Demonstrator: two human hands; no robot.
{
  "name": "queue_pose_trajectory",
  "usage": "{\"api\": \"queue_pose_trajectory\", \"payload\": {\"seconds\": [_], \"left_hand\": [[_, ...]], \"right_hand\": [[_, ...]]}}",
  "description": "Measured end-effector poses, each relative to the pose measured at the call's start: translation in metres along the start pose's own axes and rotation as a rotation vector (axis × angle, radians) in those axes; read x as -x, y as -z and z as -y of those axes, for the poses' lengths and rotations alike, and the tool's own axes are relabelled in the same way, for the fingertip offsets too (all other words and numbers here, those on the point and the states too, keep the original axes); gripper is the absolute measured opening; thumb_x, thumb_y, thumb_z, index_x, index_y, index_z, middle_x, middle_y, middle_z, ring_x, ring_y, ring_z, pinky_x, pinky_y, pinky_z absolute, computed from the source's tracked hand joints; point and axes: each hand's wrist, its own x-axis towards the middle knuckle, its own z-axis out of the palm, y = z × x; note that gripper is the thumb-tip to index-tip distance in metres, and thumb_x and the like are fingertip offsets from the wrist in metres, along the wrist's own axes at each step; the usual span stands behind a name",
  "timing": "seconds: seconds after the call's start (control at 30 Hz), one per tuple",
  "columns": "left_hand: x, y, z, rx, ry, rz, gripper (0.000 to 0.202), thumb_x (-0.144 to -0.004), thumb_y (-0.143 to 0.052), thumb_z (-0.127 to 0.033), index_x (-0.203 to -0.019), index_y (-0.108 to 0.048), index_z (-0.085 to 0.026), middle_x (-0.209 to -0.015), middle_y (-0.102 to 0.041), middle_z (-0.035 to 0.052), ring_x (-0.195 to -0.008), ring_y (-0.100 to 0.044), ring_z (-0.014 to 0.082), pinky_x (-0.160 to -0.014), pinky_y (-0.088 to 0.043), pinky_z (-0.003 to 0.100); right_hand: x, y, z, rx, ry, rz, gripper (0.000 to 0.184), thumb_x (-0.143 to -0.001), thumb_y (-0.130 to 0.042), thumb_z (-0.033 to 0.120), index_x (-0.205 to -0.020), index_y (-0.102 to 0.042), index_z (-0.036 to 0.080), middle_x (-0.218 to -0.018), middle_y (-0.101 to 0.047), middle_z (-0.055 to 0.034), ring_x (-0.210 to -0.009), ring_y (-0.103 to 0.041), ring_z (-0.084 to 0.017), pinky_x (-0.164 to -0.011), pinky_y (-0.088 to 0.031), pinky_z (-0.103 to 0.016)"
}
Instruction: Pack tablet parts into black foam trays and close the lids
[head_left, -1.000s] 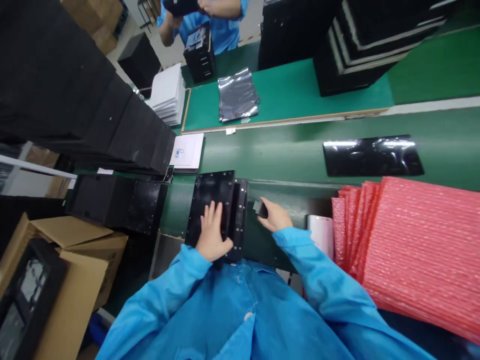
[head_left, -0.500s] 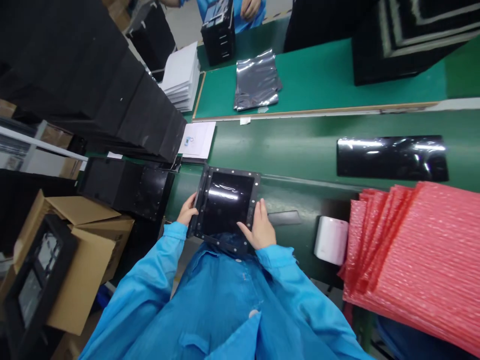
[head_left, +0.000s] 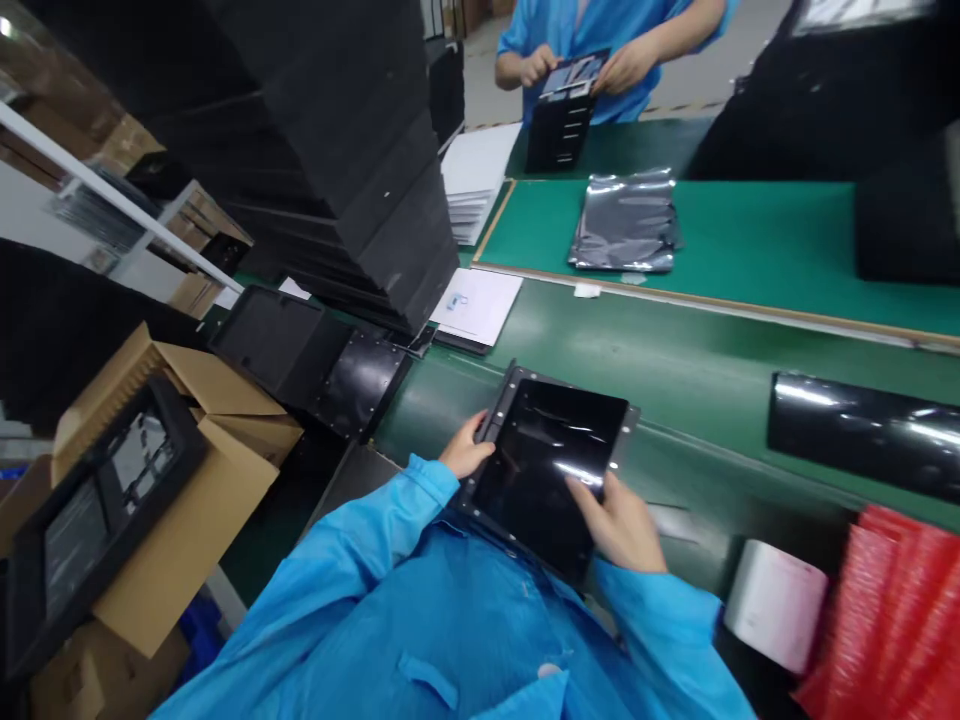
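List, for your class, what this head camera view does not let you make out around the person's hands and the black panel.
Underside of the black panel: hidden by the panel itself, head view.
Left hand fingertips: hidden behind the panel's edge, head view.
Panel corner under the right hand: hidden by that hand, head view.
Printing on the white sheet: too small, head view.
Red bubble bags: cut off by the right edge, head view.

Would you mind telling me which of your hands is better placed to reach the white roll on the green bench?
Probably your right: the right hand holds the black panel on the side nearest the white roll, whereas the left hand holds the opposite edge, with the panel between it and the roll.
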Motion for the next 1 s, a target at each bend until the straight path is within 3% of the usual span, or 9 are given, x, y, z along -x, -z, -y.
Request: {"api": "queue_pose_trajectory", "payload": {"seconds": [0.13, 0.23, 0.3, 0.43, 0.57, 0.7, 0.77, 0.87, 1.0], "left_hand": [[-0.003, 0.044, 0.005, -0.012, 0.008, 0.160, 0.059, -0.074, -0.065, -0.024, -0.131, -0.053, -0.015, -0.133, -0.057, 0.0107, -0.127, -0.049, 0.0278, -0.113, -0.031, 0.044], [0.008, 0.078, 0.006, -0.098, 0.015, -0.045, 0.062, -0.075, -0.068, -0.033, -0.131, -0.052, -0.012, -0.138, -0.051, 0.0160, -0.135, -0.038, 0.0315, -0.115, -0.025, 0.047], [0.021, 0.093, 0.004, -0.036, -0.033, -0.105, 0.075, -0.069, -0.075, -0.038, -0.134, -0.049, -0.012, -0.139, -0.049, 0.0169, -0.137, -0.035, 0.0312, -0.116, -0.024, 0.046], [0.061, 0.114, -0.009, 0.413, 0.036, 0.093, 0.070, -0.063, -0.075, -0.057, -0.116, -0.064, -0.014, -0.106, -0.069, 0.0113, -0.106, -0.062, 0.0296, -0.097, -0.046, 0.044], [0.129, 0.149, -0.032, 0.478, 0.074, -0.321, 0.064, -0.057, -0.075, -0.060, -0.097, -0.071, -0.011, -0.087, -0.071, 0.0096, -0.084, -0.066, 0.0279, -0.080, -0.053, 0.040], [0.236, 0.191, -0.061, -0.082, -0.042, -1.051, 0.041, -0.072, -0.066, -0.045, -0.098, -0.071, -0.013, -0.106, -0.069, 0.0098, -0.102, -0.062, 0.0287, -0.093, -0.049, 0.040], [0.289, 0.215, -0.073, -0.454, -0.033, -1.291, 0.036, -0.077, -0.057, -0.035, -0.105, -0.069, -0.015, -0.121, -0.064, 0.0082, -0.115, -0.056, 0.0276, -0.103, -0.043, 0.039], [0.344, 0.265, -0.078, -0.844, 0.178, -1.366, 0.043, -0.077, -0.046, -0.017, -0.116, -0.065, -0.013, -0.129, -0.059, 0.0083, -0.123, -0.051, 0.0245, -0.109, -0.037, 0.036], [0.358, 0.344, -0.058, -0.988, 0.694, -1.263, 0.053, -0.071, -0.044, -0.001, -0.120, -0.062, -0.009, -0.128, -0.058, 0.0155, -0.120, -0.053, 0.0281, -0.106, -0.039, 0.038]], "right_hand": [[0.016, -0.010, 0.043, 0.022, 0.003, -0.116, 0.049, -0.066, -0.063, 0.066, -0.087, -0.071, 0.023, -0.084, -0.072, -0.0079, -0.085, -0.066, -0.031, -0.072, -0.055, -0.040], [0.027, -0.033, 0.070, 0.066, -0.043, -0.150, 0.047, -0.068, -0.064, 0.064, -0.092, -0.072, 0.025, -0.083, -0.072, -0.0090, -0.083, -0.066, -0.032, -0.065, -0.056, -0.040], [0.026, -0.056, 0.080, 0.087, -0.041, -0.114, 0.048, -0.070, -0.063, 0.063, -0.098, -0.072, 0.024, -0.085, -0.072, -0.0102, -0.080, -0.067, -0.033, -0.062, -0.056, -0.040], [0.016, -0.093, 0.082, 0.023, 0.119, 0.122, 0.053, -0.071, -0.065, 0.062, -0.107, -0.069, 0.023, -0.102, -0.071, -0.0121, -0.096, -0.066, -0.035, -0.076, -0.057, -0.042], [0.000, -0.093, 0.087, -0.036, 0.248, 0.432, 0.049, -0.077, -0.061, 0.058, -0.112, -0.068, 0.024, -0.114, -0.067, -0.0139, -0.101, -0.065, -0.035, -0.084, -0.056, -0.045], [-0.020, -0.089, 0.101, 0.044, 0.350, 0.692, 0.036, -0.080, -0.060, 0.053, -0.096, -0.073, 0.024, -0.104, -0.071, -0.0129, -0.094, -0.068, -0.033, -0.079, -0.059, -0.043], [-0.022, -0.100, 0.111, 0.088, 0.429, 0.862, 0.033, -0.079, -0.061, 0.051, -0.089, -0.074, 0.022, -0.099, -0.072, -0.0119, -0.092, -0.069, -0.031, -0.078, -0.059, -0.040], [-0.011, -0.130, 0.130, 0.097, 0.570, 1.072, 0.029, -0.084, -0.058, 0.047, -0.090, -0.073, 0.022, -0.097, -0.073, -0.0101, -0.091, -0.070, -0.027, -0.080, -0.058, -0.035], [0.018, -0.185, 0.163, 0.025, 0.793, 1.248, 0.020, -0.089, -0.055, 0.036, -0.096, -0.071, 0.026, -0.097, -0.073, -0.0062, -0.090, -0.070, -0.022, -0.080, -0.058, -0.029]]}}
